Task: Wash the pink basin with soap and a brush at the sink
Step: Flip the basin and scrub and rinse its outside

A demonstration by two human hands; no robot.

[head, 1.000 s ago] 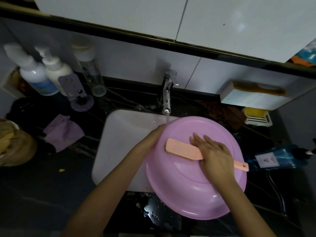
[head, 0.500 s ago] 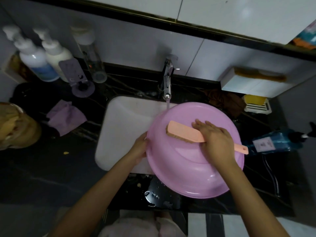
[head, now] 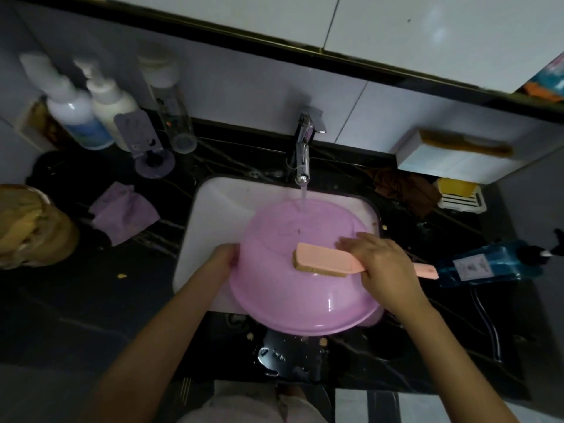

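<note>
My basin [head: 293,288] is glossy pink plastic, my brush [head: 329,260] matt plastic; the tap [head: 303,154] above it is shiny metal, the surface [head: 91,300] dark polished stone.

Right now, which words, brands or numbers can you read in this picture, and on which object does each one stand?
No text here can be read.
The white label on the blue clear bottle lying at the right: too blurred.
The blue label on the white pump bottle at the left: too blurred.
The dark marks on the purple plastic stand: too small to tell.
</note>
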